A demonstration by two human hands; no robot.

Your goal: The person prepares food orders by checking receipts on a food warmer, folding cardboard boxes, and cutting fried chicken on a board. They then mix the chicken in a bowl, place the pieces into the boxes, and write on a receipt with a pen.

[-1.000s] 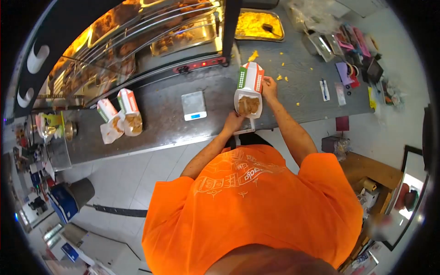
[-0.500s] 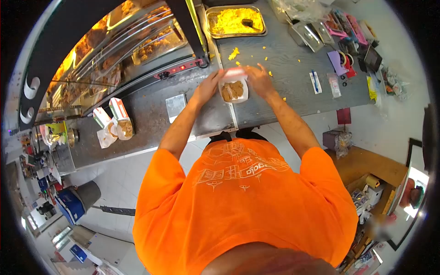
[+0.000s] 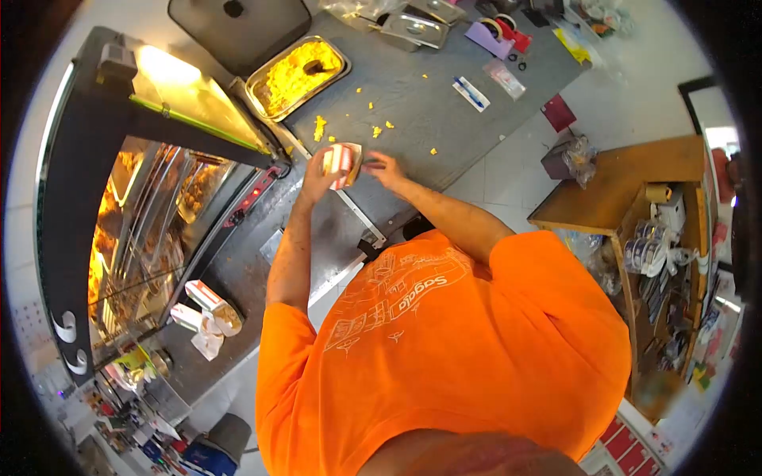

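My left hand grips a small red-and-white striped takeaway food box by its left side, above the counter. The box's brown side faces right, and its contents are mostly hidden. My right hand is just right of the box, fingers apart and pointing toward it; a dark patch by its fingertips is too small to name. Beyond the box, a metal tray holds yellow food with a dark scoop in it. Two more striped food boxes lie on the dark counter at the lower left.
A lit glass food warmer stands at the left. Yellow crumbs dot the grey worktop. Metal lidded pans, tape rolls and a blue pen lie farther back. A wooden shelf unit is at the right.
My view has turned right, shifting the scene. The box showed brown breaded pieces between both hands; now its striped side shows, my left hand holds it and my right hand is apart.
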